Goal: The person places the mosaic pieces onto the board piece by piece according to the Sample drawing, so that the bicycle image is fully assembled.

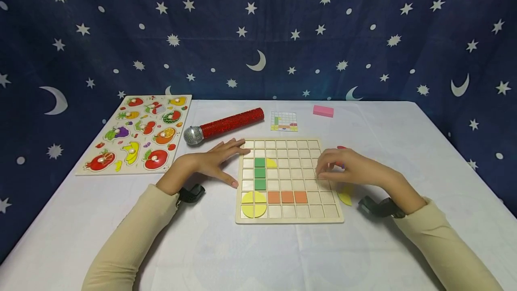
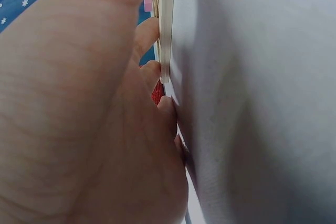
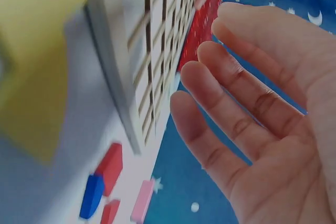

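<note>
Laying pcs on the wooden grid board [image 1: 287, 163] seems the step in hand, partway thru; next move prob. calls for pinching a loose pc by its edges and setting it flat. Bd lies flat btwn the hands, w/ green squares [image 1: 260, 173], orange squares [image 1: 287, 197], yellow quarter pcs [image 1: 260, 210] on it. R hand [image 1: 345, 167] is at bd's R edge, fingers loosely bent, nothing visibly held; contact w/ bd: can't tell. Loose yellow pc [image 1: 345, 196], red pcs [image 3: 109, 169], blue pc [image 3: 92, 196] lie off that edge, near R hand. L hand [image 1: 216, 164]: fingers spread, touching bd's L edge, gripping nothing. Beyond: printed card [image 1: 284, 121], pink block [image 1: 323, 111]; red mic [image 1: 232, 122], fruit puzzle [image 1: 139, 170] to L.
</note>
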Action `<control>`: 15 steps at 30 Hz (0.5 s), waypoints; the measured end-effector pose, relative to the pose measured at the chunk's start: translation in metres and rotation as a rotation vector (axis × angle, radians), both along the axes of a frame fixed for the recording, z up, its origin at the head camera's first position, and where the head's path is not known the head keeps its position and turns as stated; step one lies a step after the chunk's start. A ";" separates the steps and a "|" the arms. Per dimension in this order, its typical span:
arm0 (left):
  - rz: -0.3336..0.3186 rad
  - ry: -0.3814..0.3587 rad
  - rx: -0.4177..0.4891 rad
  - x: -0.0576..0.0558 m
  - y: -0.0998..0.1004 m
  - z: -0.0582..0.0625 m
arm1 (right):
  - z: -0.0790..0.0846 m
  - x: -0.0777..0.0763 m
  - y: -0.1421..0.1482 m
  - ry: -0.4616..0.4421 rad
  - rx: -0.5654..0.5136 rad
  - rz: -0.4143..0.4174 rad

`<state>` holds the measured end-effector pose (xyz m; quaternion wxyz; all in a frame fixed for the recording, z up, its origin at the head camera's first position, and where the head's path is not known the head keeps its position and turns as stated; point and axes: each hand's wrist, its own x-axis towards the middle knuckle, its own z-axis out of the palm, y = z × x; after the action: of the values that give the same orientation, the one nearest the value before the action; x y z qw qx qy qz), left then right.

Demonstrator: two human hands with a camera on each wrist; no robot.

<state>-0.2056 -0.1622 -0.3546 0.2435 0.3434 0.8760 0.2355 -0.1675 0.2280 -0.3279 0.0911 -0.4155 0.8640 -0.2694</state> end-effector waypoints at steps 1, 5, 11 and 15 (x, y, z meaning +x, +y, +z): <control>0.000 0.000 -0.001 0.000 0.000 0.000 | 0.000 -0.002 0.004 0.011 -0.016 -0.008; -0.002 0.000 -0.003 0.000 0.001 0.000 | 0.000 -0.008 0.018 0.026 -0.063 -0.053; -0.004 -0.002 -0.008 0.000 0.001 0.000 | -0.004 -0.018 0.036 0.035 -0.115 -0.129; -0.003 0.000 -0.005 0.000 0.000 0.000 | -0.008 -0.022 0.044 0.068 -0.120 -0.177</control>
<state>-0.2052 -0.1617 -0.3546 0.2447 0.3441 0.8760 0.2330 -0.1898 0.2717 -0.3359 0.0125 -0.3513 0.8822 -0.3132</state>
